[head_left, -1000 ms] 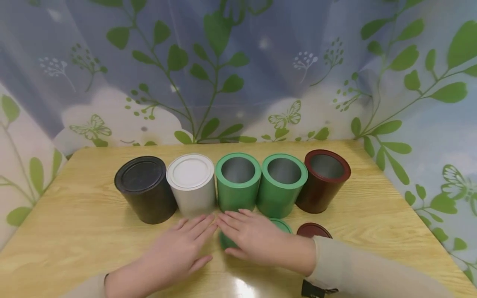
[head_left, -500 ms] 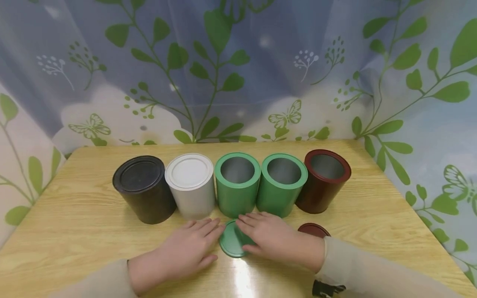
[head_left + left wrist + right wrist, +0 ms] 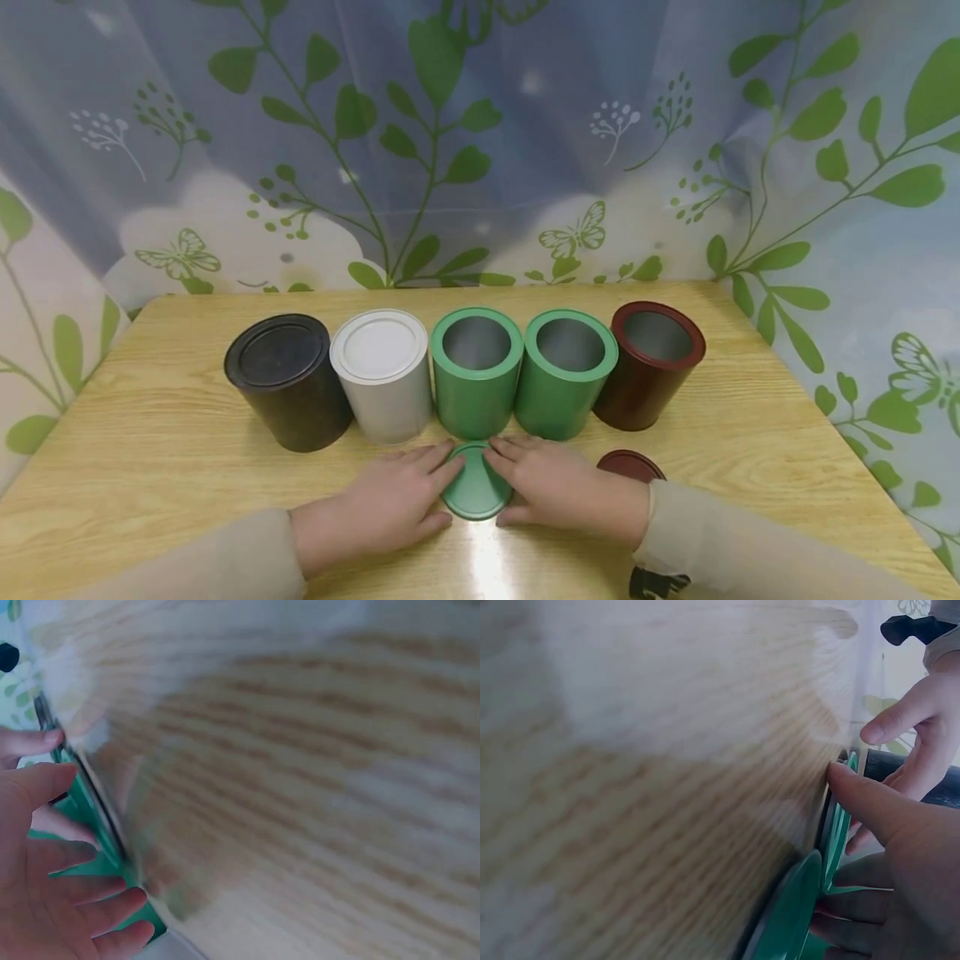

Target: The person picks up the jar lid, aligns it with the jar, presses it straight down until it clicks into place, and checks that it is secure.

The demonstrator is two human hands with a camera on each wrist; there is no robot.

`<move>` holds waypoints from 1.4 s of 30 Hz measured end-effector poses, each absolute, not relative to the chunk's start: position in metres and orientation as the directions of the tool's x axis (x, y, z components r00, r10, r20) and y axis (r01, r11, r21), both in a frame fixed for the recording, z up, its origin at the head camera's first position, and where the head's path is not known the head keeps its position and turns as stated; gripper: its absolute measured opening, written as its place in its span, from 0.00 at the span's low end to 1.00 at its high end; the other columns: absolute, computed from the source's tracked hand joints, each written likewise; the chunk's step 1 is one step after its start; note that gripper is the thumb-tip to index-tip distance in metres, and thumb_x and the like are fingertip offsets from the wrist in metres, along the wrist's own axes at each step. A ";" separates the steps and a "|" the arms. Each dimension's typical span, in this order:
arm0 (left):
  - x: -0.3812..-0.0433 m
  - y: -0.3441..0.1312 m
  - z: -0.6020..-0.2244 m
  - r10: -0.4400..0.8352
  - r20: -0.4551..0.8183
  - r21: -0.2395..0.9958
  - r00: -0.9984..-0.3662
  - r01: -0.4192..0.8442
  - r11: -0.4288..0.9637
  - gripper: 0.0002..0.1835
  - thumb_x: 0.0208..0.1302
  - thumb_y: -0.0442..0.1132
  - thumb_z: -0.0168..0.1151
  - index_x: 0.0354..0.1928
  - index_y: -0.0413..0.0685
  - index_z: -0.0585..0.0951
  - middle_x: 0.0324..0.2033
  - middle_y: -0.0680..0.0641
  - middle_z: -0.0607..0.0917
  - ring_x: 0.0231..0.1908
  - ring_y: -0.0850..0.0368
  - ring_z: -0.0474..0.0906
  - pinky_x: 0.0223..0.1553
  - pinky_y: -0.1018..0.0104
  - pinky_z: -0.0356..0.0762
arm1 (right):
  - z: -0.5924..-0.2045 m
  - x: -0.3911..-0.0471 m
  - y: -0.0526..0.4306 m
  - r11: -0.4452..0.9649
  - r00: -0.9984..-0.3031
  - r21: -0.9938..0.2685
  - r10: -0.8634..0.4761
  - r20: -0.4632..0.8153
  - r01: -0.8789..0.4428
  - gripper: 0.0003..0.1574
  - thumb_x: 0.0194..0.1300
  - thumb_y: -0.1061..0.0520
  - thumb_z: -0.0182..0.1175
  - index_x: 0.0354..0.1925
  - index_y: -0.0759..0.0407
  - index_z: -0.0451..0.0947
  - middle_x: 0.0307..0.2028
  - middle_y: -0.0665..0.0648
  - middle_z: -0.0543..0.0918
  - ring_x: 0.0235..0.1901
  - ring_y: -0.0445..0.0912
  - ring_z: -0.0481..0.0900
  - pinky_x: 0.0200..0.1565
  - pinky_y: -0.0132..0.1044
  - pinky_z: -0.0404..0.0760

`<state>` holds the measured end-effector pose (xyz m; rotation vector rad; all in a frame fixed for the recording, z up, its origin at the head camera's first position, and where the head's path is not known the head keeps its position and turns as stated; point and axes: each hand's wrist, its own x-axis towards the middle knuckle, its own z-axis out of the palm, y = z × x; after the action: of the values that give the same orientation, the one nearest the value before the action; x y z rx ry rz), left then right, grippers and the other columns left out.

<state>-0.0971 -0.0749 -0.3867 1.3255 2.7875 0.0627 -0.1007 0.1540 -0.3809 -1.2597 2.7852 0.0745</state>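
Note:
A flat green lid (image 3: 477, 483) lies on the wooden table in front of the cans. My left hand (image 3: 393, 504) is at its left side, fingertips right at the edge, fingers fairly straight. On the opposite side my right hand (image 3: 551, 483) lies palm down with its fingertips over the lid's right edge, thumb stretched toward me. The right wrist view shows a second green lid (image 3: 789, 915) under the right hand, hidden by that hand in the head view. Behind the hands stand two green cans with open tops: the left one (image 3: 476, 400) and the right one (image 3: 564, 404).
Left of the green cans stand a white can (image 3: 386, 400) and a black can (image 3: 300, 408), both lidded. An open dark red can (image 3: 645, 387) ends the row at right. A dark red lid (image 3: 632, 464) lies beyond the right wrist. A patterned curtain (image 3: 480, 150) hangs behind the table.
Both hands have shifted right and slightly toward me, the right one uncovering the green lid between them. The left hand has come up to its left edge. The cans keep their places.

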 end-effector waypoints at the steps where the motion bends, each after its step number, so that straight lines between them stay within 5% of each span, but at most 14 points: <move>1: -0.097 -0.074 -0.388 0.780 -0.031 0.054 -0.625 0.778 0.625 0.34 0.59 0.54 0.61 0.62 0.42 0.71 0.61 0.38 0.70 0.57 0.44 0.70 0.51 0.51 0.73 | -0.382 -0.101 0.154 0.659 -0.656 0.005 -0.749 -0.092 -0.752 0.48 0.55 0.33 0.61 0.61 0.65 0.69 0.59 0.63 0.73 0.58 0.52 0.71 0.55 0.42 0.72; 18: -0.093 -0.066 -0.393 0.876 -0.002 -0.180 -0.483 0.862 0.474 0.27 0.62 0.53 0.59 0.57 0.42 0.76 0.58 0.43 0.74 0.54 0.46 0.74 0.54 0.59 0.72 | -0.388 -0.099 0.150 0.636 -0.633 -0.113 -0.771 -0.070 -0.763 0.42 0.59 0.41 0.63 0.62 0.67 0.68 0.62 0.62 0.69 0.58 0.50 0.71 0.54 0.38 0.72; 26: -0.094 -0.072 -0.387 0.872 0.062 -0.084 -0.486 0.868 0.490 0.24 0.64 0.49 0.59 0.57 0.42 0.77 0.58 0.43 0.75 0.56 0.44 0.72 0.56 0.57 0.70 | -0.377 -0.098 0.155 0.625 -0.632 -0.197 -0.774 -0.029 -0.756 0.40 0.61 0.43 0.62 0.62 0.66 0.68 0.63 0.61 0.67 0.61 0.49 0.68 0.57 0.40 0.70; 32: -0.094 -0.078 -0.378 0.867 0.085 -0.020 -0.491 0.869 0.494 0.25 0.65 0.48 0.58 0.59 0.39 0.75 0.60 0.40 0.72 0.58 0.41 0.69 0.57 0.55 0.68 | -0.367 -0.099 0.155 0.593 -0.599 -0.147 -0.801 0.002 -0.792 0.36 0.62 0.44 0.60 0.61 0.65 0.70 0.62 0.60 0.69 0.61 0.52 0.68 0.58 0.42 0.69; 42: -0.093 -0.086 -0.365 0.872 0.169 -0.056 -0.459 0.879 0.473 0.25 0.64 0.47 0.59 0.58 0.40 0.75 0.59 0.40 0.73 0.58 0.39 0.69 0.58 0.54 0.67 | -0.354 -0.094 0.154 0.588 -0.596 -0.134 -0.803 0.028 -0.798 0.34 0.65 0.44 0.57 0.61 0.64 0.71 0.62 0.58 0.69 0.62 0.53 0.65 0.59 0.44 0.67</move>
<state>-0.0931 -0.0862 -0.3653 1.7070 2.8424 0.0657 -0.0943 0.1538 -0.3539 -1.3950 2.7672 -0.2060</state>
